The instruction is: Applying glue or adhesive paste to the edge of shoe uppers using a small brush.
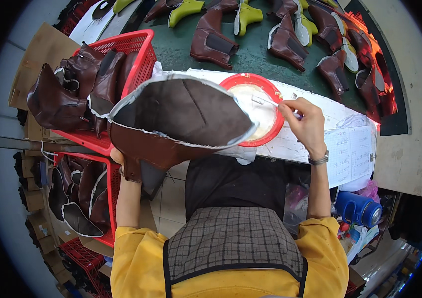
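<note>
A brown leather boot upper (146,149), its wide opening turned up toward me, is held up in front of my body. My left hand (117,157) grips it from below on the left side, with most of its fingers hidden behind the leather. Between the closed fingertips of my right hand (304,121) is a thin, pale-handled brush (269,102). The brush's tip rests in white paste (263,111) inside a round red bowl (274,133). Part of the bowl's left side is covered by the boot upper.
Red plastic baskets (144,57) of brown boot uppers stand at my left. Beyond the white work board (295,144), several brown boots (213,39) and green shoe lasts (246,19) lie on a dark green surface. Written sheets (348,154) and a blue flask (357,208) are at right.
</note>
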Action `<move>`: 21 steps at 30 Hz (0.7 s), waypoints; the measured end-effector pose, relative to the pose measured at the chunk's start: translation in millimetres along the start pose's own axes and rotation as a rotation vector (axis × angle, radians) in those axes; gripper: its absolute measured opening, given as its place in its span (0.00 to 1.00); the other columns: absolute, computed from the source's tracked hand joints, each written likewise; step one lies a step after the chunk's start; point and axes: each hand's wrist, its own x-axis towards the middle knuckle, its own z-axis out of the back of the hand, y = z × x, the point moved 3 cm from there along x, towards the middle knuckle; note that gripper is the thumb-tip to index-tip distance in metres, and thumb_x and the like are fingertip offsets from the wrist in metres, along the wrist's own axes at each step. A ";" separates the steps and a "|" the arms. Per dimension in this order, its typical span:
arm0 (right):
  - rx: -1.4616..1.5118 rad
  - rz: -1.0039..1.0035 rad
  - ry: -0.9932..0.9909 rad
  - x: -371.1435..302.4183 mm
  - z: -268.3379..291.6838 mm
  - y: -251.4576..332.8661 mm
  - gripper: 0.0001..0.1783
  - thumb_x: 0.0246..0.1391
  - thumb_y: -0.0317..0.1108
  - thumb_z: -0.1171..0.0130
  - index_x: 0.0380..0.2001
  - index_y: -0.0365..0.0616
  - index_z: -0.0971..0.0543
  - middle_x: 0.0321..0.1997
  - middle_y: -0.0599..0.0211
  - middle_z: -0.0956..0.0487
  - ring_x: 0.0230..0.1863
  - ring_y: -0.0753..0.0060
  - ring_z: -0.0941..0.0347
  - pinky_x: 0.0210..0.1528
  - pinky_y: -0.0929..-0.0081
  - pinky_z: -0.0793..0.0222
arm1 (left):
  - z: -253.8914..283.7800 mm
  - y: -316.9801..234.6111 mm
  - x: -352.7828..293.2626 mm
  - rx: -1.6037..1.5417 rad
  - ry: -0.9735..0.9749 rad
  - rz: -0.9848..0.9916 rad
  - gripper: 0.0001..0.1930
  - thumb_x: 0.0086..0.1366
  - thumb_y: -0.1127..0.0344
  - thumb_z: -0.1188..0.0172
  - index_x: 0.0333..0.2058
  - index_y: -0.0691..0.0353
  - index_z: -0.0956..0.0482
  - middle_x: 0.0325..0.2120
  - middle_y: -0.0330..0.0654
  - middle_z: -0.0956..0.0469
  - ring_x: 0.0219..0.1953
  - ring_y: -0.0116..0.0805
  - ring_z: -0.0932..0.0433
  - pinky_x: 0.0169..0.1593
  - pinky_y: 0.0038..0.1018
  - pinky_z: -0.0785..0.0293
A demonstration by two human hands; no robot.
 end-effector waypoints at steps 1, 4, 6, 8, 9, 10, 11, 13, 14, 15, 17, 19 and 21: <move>0.170 -0.033 0.053 3.5 4.2 6.3 0.08 0.56 0.32 0.29 0.37 0.41 0.11 0.33 0.65 0.16 0.27 0.77 0.23 0.29 0.81 0.32 | 4.5 -1.6 9.0 -0.013 0.012 0.002 0.66 0.45 0.44 0.19 0.72 0.73 0.51 0.68 0.63 0.38 0.65 0.55 0.28 0.64 0.44 0.27; 0.466 0.091 0.023 10.4 1.6 42.3 0.07 0.55 0.26 0.29 0.38 0.38 0.12 0.31 0.65 0.17 0.29 0.80 0.24 0.30 0.83 0.34 | -6.2 10.2 33.3 -0.049 0.033 0.013 0.66 0.45 0.44 0.19 0.72 0.73 0.51 0.67 0.63 0.38 0.64 0.56 0.28 0.64 0.44 0.27; 0.465 0.158 0.008 12.9 1.5 50.9 0.07 0.53 0.23 0.29 0.37 0.37 0.12 0.32 0.65 0.17 0.31 0.82 0.25 0.30 0.85 0.35 | -12.7 15.3 28.6 -0.077 0.061 0.024 0.66 0.45 0.44 0.19 0.72 0.74 0.51 0.67 0.63 0.38 0.64 0.56 0.28 0.63 0.45 0.27; 0.387 0.177 -0.044 12.9 2.5 51.9 0.07 0.53 0.25 0.28 0.37 0.39 0.11 0.32 0.68 0.16 0.30 0.83 0.26 0.28 0.85 0.36 | -2.7 6.1 15.8 -0.099 0.083 0.027 0.66 0.45 0.44 0.20 0.72 0.74 0.51 0.67 0.63 0.37 0.64 0.56 0.28 0.63 0.45 0.26; 0.348 0.128 -0.049 8.5 2.9 47.9 0.06 0.53 0.26 0.28 0.36 0.39 0.11 0.32 0.69 0.16 0.29 0.85 0.26 0.27 0.85 0.38 | -8.9 7.8 15.2 -0.105 0.083 0.021 0.66 0.45 0.44 0.20 0.72 0.74 0.51 0.67 0.64 0.37 0.64 0.56 0.28 0.63 0.45 0.26; 0.351 0.137 -0.047 1.7 3.8 44.8 0.06 0.53 0.26 0.28 0.36 0.39 0.11 0.32 0.69 0.16 0.29 0.85 0.26 0.27 0.85 0.38 | -4.6 2.5 15.0 -0.113 0.090 0.014 0.66 0.45 0.44 0.20 0.71 0.74 0.51 0.67 0.64 0.37 0.64 0.57 0.28 0.63 0.45 0.26; 0.340 0.121 -0.059 -5.9 4.4 41.2 0.06 0.53 0.26 0.28 0.36 0.39 0.11 0.32 0.69 0.16 0.29 0.85 0.27 0.27 0.85 0.38 | -3.9 1.9 13.9 -0.122 0.098 0.008 0.66 0.45 0.44 0.20 0.71 0.74 0.50 0.67 0.64 0.37 0.64 0.57 0.28 0.63 0.45 0.26; 0.334 0.088 -0.090 -12.6 5.8 38.5 0.06 0.53 0.26 0.27 0.36 0.39 0.11 0.32 0.70 0.16 0.28 0.86 0.27 0.26 0.86 0.39 | -20.3 15.6 0.9 -0.150 0.127 0.016 0.66 0.45 0.43 0.20 0.71 0.74 0.50 0.67 0.64 0.37 0.63 0.57 0.28 0.62 0.45 0.25; 0.335 0.084 -0.088 -11.0 3.0 40.6 0.06 0.53 0.26 0.27 0.36 0.39 0.11 0.32 0.70 0.16 0.28 0.86 0.27 0.26 0.86 0.39 | -21.7 16.2 2.9 -0.162 0.134 0.023 0.66 0.45 0.43 0.20 0.71 0.74 0.50 0.66 0.64 0.37 0.63 0.57 0.28 0.62 0.45 0.25; 0.364 0.121 -0.077 -4.8 -0.2 43.7 0.07 0.53 0.26 0.27 0.36 0.39 0.11 0.32 0.70 0.16 0.29 0.86 0.27 0.27 0.85 0.39 | -24.3 18.4 9.9 -0.174 0.144 0.030 0.66 0.45 0.43 0.20 0.71 0.74 0.50 0.66 0.64 0.37 0.63 0.57 0.28 0.62 0.45 0.25; 0.408 0.223 -0.058 9.3 -7.6 54.4 0.07 0.52 0.25 0.27 0.36 0.39 0.11 0.33 0.67 0.16 0.29 0.84 0.26 0.29 0.85 0.35 | -29.0 19.6 11.8 -0.193 0.157 0.039 0.65 0.45 0.43 0.20 0.71 0.74 0.50 0.66 0.65 0.37 0.63 0.57 0.27 0.61 0.45 0.25; 0.451 0.222 -0.045 19.1 -9.0 64.7 0.07 0.51 0.25 0.27 0.36 0.38 0.11 0.33 0.66 0.16 0.30 0.82 0.25 0.30 0.84 0.34 | -32.3 22.5 19.0 -0.217 0.191 0.046 0.65 0.46 0.43 0.20 0.71 0.74 0.50 0.66 0.65 0.37 0.63 0.58 0.27 0.61 0.45 0.24; 0.504 0.258 -0.061 24.7 -6.6 67.7 0.08 0.50 0.24 0.26 0.35 0.38 0.11 0.33 0.65 0.16 0.30 0.80 0.24 0.31 0.82 0.33 | -37.3 25.7 24.6 -0.241 0.219 0.048 0.65 0.46 0.43 0.20 0.71 0.75 0.50 0.66 0.65 0.37 0.63 0.58 0.27 0.61 0.46 0.24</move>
